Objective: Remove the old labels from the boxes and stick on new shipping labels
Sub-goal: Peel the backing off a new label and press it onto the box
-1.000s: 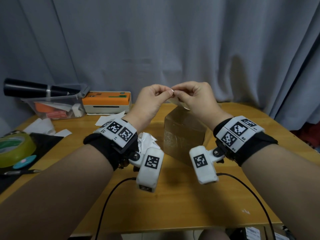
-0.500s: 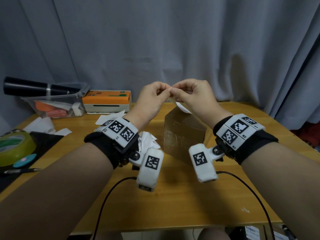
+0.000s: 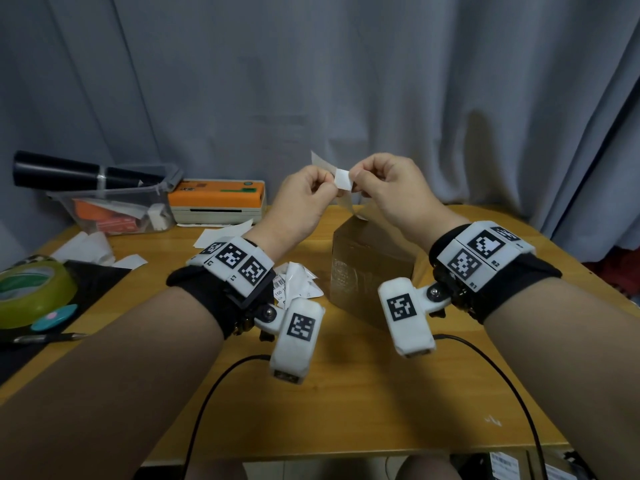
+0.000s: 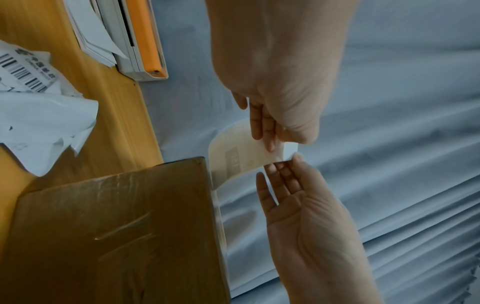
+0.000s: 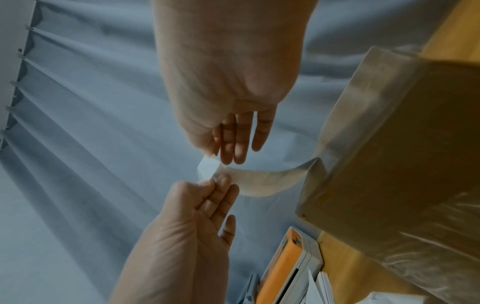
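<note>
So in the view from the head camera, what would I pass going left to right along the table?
Tape roll → clear bin → orange-topped printer → crumpled old labels → cardboard box.

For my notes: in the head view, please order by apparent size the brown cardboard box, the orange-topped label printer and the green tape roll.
1. Brown cardboard box.
2-3. Orange-topped label printer and green tape roll: similar; roll cropped and nearer, so unranked.
</note>
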